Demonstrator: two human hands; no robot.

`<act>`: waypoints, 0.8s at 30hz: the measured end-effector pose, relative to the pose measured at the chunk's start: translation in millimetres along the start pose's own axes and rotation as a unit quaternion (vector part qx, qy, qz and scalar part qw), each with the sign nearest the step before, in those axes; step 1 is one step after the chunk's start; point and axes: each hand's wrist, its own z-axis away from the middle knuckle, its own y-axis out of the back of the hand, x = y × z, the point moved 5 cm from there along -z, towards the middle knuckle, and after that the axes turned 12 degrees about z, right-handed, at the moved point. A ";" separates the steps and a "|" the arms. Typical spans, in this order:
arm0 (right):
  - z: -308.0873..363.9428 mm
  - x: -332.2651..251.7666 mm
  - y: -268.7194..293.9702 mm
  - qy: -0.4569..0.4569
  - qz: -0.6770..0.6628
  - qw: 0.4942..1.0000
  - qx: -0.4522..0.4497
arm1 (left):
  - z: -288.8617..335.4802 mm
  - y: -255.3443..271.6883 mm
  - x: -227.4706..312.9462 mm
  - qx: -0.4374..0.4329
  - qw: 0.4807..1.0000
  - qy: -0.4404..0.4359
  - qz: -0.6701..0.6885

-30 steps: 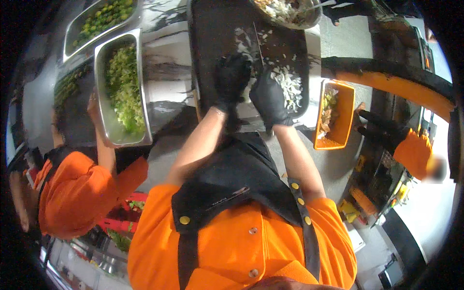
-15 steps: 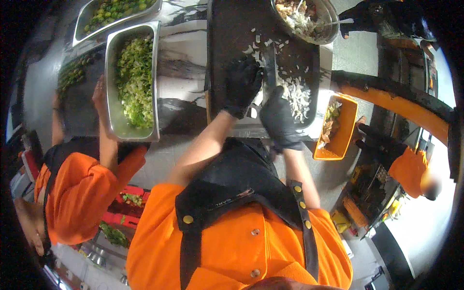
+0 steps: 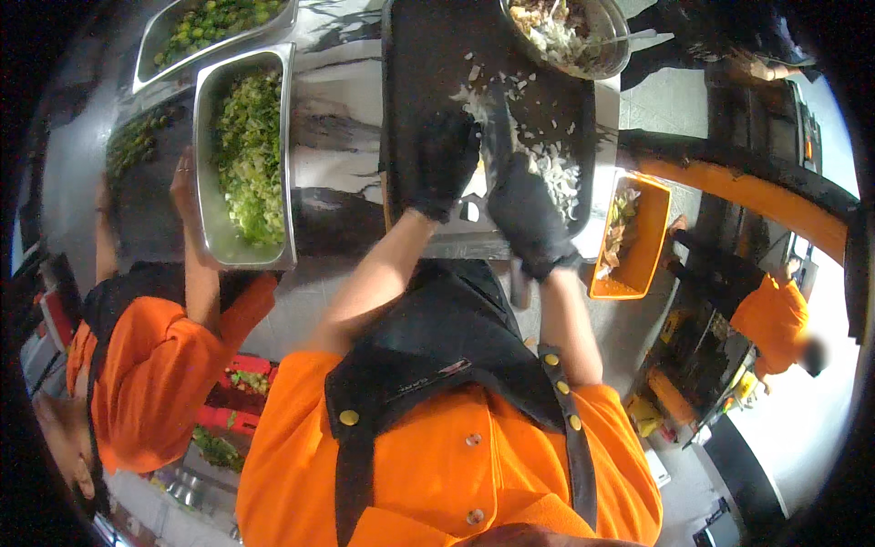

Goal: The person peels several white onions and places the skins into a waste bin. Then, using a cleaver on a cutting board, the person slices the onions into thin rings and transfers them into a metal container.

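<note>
My right hand [image 3: 529,214], in a black glove, grips a kitchen knife [image 3: 498,132], its blade pointing away from me over a dark cutting board [image 3: 424,55]. Just left of the blade, my left hand [image 3: 445,162], gloved in black too, is curled down over white onion [image 3: 476,182], most of which the glove hides. A heap of chopped onion [image 3: 554,176] lies right of the knife, and small scattered bits [image 3: 472,73] lie beyond my hands.
A clear bowl [image 3: 623,56] with onion and a spoon stands at the board's far right corner. An orange bin [image 3: 649,246] of peelings sits to the right. Metal pans of chopped greens [image 3: 290,155] and green pieces [image 3: 138,68] are left. A co-worker [image 3: 150,365] works beside me.
The knife and my right hand have shifted slightly left, the blade turning a little more upright in the picture. My left hand stays on the onion. The whole view has drifted slightly.
</note>
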 end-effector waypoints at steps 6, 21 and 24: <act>-15.7 -5.2 -7.7 0.108 0.039 0.992 0.058 | 11.6 2.9 -9.9 0.045 0.983 0.066 0.167; -32.2 -9.3 -37.7 0.196 0.119 0.963 0.142 | 25.9 -1.2 -19.7 0.109 0.901 0.163 0.387; 5.3 -4.2 -30.8 0.026 -0.037 0.998 0.052 | 20.3 0.4 -28.8 -0.001 0.922 0.188 0.338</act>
